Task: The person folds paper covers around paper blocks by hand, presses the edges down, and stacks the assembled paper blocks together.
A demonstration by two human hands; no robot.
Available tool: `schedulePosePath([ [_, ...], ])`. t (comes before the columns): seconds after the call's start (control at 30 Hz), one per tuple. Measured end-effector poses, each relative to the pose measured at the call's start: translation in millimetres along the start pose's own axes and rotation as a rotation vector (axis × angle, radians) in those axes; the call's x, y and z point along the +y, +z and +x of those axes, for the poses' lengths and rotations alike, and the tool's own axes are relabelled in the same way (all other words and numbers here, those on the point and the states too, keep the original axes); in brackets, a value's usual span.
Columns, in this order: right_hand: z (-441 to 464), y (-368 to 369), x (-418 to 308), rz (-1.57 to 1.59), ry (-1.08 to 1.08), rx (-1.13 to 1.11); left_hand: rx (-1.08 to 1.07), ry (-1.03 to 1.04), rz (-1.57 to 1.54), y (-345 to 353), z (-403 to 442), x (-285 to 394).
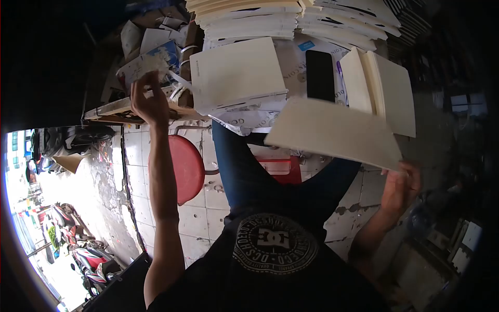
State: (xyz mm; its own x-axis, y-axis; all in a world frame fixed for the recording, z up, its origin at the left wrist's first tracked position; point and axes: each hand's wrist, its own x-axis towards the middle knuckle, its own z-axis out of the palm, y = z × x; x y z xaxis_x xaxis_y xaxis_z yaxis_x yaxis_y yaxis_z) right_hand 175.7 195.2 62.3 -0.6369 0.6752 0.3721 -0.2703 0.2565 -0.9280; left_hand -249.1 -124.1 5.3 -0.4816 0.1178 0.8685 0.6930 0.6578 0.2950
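My right hand (402,187) pinches the lower right corner of a thin cream booklet (332,130), held tilted above my lap and slightly blurred. My left hand (149,99) is raised over a wooden tray at the left, its fingers curled in. Whatever they hold, if anything, is hard to make out against the pale scraps (167,56) behind. Between my hands, a stack of cream booklets (236,73) sits at the table's near edge. Right of it lies a black phone (320,75). Another cream booklet (387,93) stands partly spread at the right.
Tall piles of cream paper (249,23) line the back of the table, over printed wrapping paper (293,67). The wooden tray (117,109) has a raised edge. A red stool (182,169) stands at lower left, and a red container (280,167) is between my legs.
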Motion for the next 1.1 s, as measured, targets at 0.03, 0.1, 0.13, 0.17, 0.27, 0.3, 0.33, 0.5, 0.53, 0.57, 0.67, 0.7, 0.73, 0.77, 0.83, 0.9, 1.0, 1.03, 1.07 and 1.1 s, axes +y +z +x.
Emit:
schedulePosePath([
  [0.03, 4.6, -1.7, -1.2, 0.025, -0.091, 0.073, -0.045, -0.039, 0.089, 11.7, 6.9, -45.2],
  [0.1, 15.5, 3.2, -1.9, 0.088, -0.158, 0.050, -0.214, -0.160, 0.311, 33.6, -2.4, -129.4],
  [0.13, 19.3, 3.7, 2.2, 0.061, -0.196, 0.065, -0.210, -0.196, 0.463, 39.7, -9.7, -142.0],
  [0.17, 23.2, 6.6, 6.0, 0.035, -0.235, 0.082, -0.204, -0.231, 0.614, 40.3, -9.4, -149.0],
  [0.27, 37.2, 64.1, -6.6, 0.083, -0.242, 0.106, -0.387, -0.505, -0.218, -1.0, 16.5, -23.4],
  [0.3, 43.0, 86.5, -13.7, 0.122, -0.239, 0.075, -0.587, -0.678, -0.534, -16.1, 15.9, 16.4],
  [0.33, 46.8, 97.1, -14.4, 0.145, -0.235, 0.017, -0.751, -0.707, -0.745, -25.5, 6.2, 41.2],
  [0.5, 51.1, 135.2, 7.7, 0.156, -0.174, -0.152, -0.778, -0.991, -1.279, -47.4, -27.4, 106.1],
  [0.53, 51.0, 140.5, 14.7, 0.137, -0.115, -0.168, -0.713, -0.954, -1.201, -50.3, -22.7, 109.9],
  [0.57, 54.9, 150.3, 20.6, 0.118, -0.031, -0.139, -0.652, -0.916, -1.124, -52.9, -17.6, 111.7],
  [0.67, 82.0, 163.1, 61.6, -0.118, 0.050, -0.243, -0.507, -0.678, -0.700, -45.3, -16.5, 107.6],
  [0.7, 89.7, 170.2, 76.4, -0.109, 0.010, -0.251, -0.497, -0.587, -0.567, -43.1, -15.6, 104.7],
  [0.73, 97.4, 173.7, 84.8, -0.239, 0.039, -0.296, -0.521, -0.557, -0.455, -40.2, -15.8, 97.7],
  [0.77, 105.3, 175.6, 100.6, -0.369, 0.020, -0.346, -0.541, -0.526, -0.342, -36.7, -17.6, 87.4],
  [0.83, 116.8, 185.3, 125.4, -0.376, -0.208, -0.362, -0.570, -0.509, -0.227, -31.0, -22.2, 74.5],
  [0.9, 125.9, 189.0, 152.1, -0.361, -0.336, -0.389, -0.590, -0.541, -0.226, -25.5, -27.6, 68.0],
  [1.0, 135.5, 186.7, 169.9, -0.394, -0.372, -0.479, -0.611, -0.505, -0.165, -15.8, -41.6, 55.5],
  [1.03, 136.5, 185.8, 173.5, -0.413, -0.356, -0.516, -0.635, -0.504, -0.138, -14.4, -45.9, 51.5],
  [1.07, 137.7, 185.0, 177.5, -0.450, -0.258, -0.585, -0.636, -0.524, -0.140, -13.5, -50.7, 48.8],
  [1.1, 140.0, 184.6, 178.6, -0.487, -0.160, -0.651, -0.636, -0.542, -0.142, -12.9, -51.2, 51.5],
])
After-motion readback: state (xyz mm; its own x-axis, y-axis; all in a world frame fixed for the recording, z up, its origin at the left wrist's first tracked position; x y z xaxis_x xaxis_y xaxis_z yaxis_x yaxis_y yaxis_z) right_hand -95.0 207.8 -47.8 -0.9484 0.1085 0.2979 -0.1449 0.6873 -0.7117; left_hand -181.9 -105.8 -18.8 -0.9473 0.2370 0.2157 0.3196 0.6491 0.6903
